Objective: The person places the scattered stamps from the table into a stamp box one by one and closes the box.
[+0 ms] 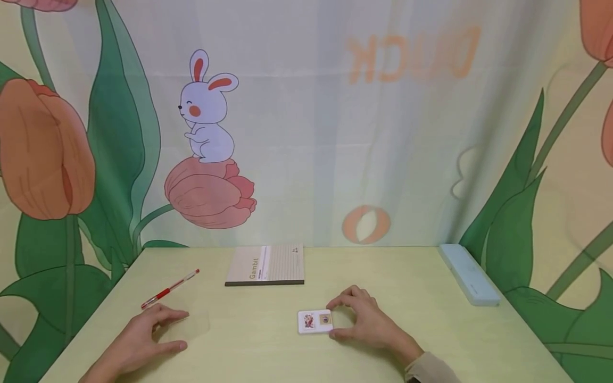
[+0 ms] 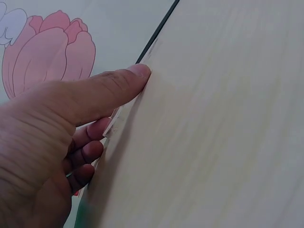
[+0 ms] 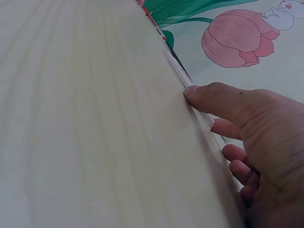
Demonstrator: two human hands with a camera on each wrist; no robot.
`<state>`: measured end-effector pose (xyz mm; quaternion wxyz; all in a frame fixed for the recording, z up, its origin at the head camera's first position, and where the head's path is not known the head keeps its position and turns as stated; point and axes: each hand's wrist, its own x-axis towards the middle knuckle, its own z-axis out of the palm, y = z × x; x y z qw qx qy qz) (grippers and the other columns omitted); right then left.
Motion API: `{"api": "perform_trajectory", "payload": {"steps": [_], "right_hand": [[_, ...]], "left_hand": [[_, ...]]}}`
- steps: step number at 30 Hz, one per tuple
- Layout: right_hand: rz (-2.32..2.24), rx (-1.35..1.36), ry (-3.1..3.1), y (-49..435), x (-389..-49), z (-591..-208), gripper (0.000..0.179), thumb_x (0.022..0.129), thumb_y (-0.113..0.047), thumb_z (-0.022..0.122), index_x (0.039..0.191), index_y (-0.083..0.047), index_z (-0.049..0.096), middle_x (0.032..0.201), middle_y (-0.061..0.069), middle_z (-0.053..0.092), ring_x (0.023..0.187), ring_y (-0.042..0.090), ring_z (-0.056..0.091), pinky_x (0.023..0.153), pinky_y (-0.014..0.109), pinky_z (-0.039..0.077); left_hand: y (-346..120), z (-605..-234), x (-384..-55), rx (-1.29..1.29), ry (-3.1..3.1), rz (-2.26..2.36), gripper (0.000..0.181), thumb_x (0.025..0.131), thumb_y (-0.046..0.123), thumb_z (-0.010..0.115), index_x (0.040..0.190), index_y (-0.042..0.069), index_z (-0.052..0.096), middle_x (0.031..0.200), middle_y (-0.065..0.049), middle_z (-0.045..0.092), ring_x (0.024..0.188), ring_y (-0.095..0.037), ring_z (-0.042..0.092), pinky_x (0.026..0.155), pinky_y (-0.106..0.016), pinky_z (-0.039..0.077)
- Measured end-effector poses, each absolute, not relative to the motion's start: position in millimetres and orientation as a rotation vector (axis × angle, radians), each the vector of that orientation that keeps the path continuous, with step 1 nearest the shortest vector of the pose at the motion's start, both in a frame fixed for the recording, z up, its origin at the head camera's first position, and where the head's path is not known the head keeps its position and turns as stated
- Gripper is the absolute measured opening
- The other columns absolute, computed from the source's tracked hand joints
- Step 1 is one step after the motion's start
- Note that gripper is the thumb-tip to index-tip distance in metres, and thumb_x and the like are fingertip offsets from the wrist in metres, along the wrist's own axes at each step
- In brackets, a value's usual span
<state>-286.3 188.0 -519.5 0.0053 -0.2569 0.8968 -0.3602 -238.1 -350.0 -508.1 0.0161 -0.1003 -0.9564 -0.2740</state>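
My right hand [image 1: 366,319] pinches the right end of a small white flat case [image 1: 314,329] between thumb and fingers. The case lies on the table and bears a reddish cartoon picture at its left and a tan square with a dark round mark at its right. My left hand [image 1: 139,340] holds a faint, see-through cover [image 1: 198,323] between thumb and fingertips, low over the table or on it. A clear edge [image 2: 111,126] shows by the index finger in the left wrist view. In the right wrist view, the thumb [image 3: 213,99] hides most of the case.
A red pen [image 1: 170,290] lies just beyond my left hand. Further back is a beige notebook [image 1: 282,266] with a dark spine. A long light-blue box [image 1: 471,276] stands at the right rear. The pale table [image 1: 258,351] ends at a printed curtain [image 1: 297,133].
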Motion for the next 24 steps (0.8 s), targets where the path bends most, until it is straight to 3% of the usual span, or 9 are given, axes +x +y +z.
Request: {"api": "perform_trajectory", "payload": {"steps": [12,16,24], "right_hand": [[-1.113,-0.797,2.820,189,-287,-521,0.050,0.082,-0.043,0.099,0.125,-0.032,0.077,0.127,-0.010,0.056,0.124,0.020,0.048,0.109,0.055,0.033],[-1.119,-0.789,2.813,189,-287,-521,0.049,0.082,-0.043,0.099,0.125,-0.032,0.077,0.127,-0.010,0.056,0.124,0.020,0.048,0.110,0.056,0.033],[-1.130,-0.787,2.806,188,-286,-519,0.049,0.082,-0.041,0.099,0.125,-0.032,0.077,0.127,-0.009,0.056,0.124,0.021,0.048,0.111,0.057,0.033]], "left_hand": [[-341,-506,-243,-0.208,-3.021,-0.860,0.065,0.076,0.044,0.104,0.130,0.019,0.077,0.122,0.004,0.067,0.111,-0.017,0.061,0.097,-0.039,0.056],[-335,-504,-244,-0.246,-2.992,-0.855,0.064,0.075,0.043,0.104,0.128,0.018,0.076,0.120,0.005,0.067,0.110,-0.017,0.060,0.095,-0.035,0.056],[-313,-488,-248,-0.407,-2.878,-0.900,0.059,0.078,0.040,0.102,0.128,0.025,0.076,0.117,0.007,0.069,0.109,-0.021,0.057,0.091,-0.040,0.052]]}}
